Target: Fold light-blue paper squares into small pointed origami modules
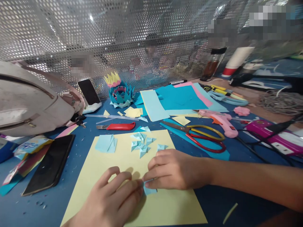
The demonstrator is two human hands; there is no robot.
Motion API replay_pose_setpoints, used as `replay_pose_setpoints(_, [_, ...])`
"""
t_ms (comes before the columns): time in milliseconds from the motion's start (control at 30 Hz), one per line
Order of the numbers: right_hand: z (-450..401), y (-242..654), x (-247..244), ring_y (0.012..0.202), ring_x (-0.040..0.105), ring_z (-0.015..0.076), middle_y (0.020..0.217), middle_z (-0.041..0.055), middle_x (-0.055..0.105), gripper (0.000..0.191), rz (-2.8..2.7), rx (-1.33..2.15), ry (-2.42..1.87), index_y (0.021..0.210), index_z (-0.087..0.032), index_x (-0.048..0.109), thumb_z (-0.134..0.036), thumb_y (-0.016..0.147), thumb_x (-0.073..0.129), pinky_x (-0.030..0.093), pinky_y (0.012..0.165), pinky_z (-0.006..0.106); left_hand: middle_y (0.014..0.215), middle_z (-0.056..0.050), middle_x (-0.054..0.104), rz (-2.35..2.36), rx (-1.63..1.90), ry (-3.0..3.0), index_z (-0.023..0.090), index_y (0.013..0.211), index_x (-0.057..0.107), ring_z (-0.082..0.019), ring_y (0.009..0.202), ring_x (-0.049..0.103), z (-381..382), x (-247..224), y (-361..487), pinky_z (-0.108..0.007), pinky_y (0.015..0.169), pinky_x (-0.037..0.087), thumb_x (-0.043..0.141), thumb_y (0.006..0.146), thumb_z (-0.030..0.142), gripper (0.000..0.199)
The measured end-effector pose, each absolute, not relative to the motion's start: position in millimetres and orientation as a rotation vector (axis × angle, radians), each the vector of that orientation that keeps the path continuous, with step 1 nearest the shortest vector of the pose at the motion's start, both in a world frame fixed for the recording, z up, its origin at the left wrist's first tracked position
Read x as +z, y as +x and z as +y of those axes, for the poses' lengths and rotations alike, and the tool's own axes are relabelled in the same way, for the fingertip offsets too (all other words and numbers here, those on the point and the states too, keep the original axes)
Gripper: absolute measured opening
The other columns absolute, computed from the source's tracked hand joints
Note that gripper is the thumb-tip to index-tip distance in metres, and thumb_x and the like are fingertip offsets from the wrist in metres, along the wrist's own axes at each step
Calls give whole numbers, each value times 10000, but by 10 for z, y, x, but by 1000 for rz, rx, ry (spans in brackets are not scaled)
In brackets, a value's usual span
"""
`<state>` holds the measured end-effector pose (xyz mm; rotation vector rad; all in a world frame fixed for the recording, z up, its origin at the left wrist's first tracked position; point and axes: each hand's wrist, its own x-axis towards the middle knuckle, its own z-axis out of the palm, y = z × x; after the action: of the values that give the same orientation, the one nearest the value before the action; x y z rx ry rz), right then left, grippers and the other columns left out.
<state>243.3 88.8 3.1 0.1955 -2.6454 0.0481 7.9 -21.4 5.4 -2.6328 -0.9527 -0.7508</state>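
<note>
A small light blue paper piece (150, 190) lies on the large yellow sheet (175, 205). My left hand (118, 195) has its thumb and fingers closed at the paper's left edge. From the right, my right hand (170, 170) presses its fingertips on the paper's upper part, the fingers together. Several folded light blue pieces (140, 144) sit farther up the sheet, with one more (162, 147) just beyond my right hand. A stack of light blue squares (104, 143) rests at the sheet's upper left.
Beyond the sheet lie a red cutter (120, 126), scissors (203, 135), a pink glue gun (223, 121), coloured paper (182, 97) and a paper lotus (121, 94). At left are a black phone (49, 167) and a bag (30, 97); a purple power strip (274, 137) is at right.
</note>
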Motion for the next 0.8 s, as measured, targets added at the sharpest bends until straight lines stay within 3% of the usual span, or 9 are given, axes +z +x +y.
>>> replay_pose_setpoints(433, [920,2432,16,999,620,134,1179,-13,752,215,-2668,55,208,1098,-177,727,-191,1063,515,476,744,296,955,-26,778,-864,-738,-2669,137,929,718,-178,882,661,-194,78,56,-352,854,390,408,1073,91,345])
replay_pose_setpoints(800, [935,2436,23,997,594,167,1168,-8,750,240,-2687,188,238,1120,-147,717,-163,1052,488,460,783,334,983,-27,776,-828,-656,-2732,149,1039,719,-170,868,669,-192,123,22,-357,878,370,352,1101,134,373])
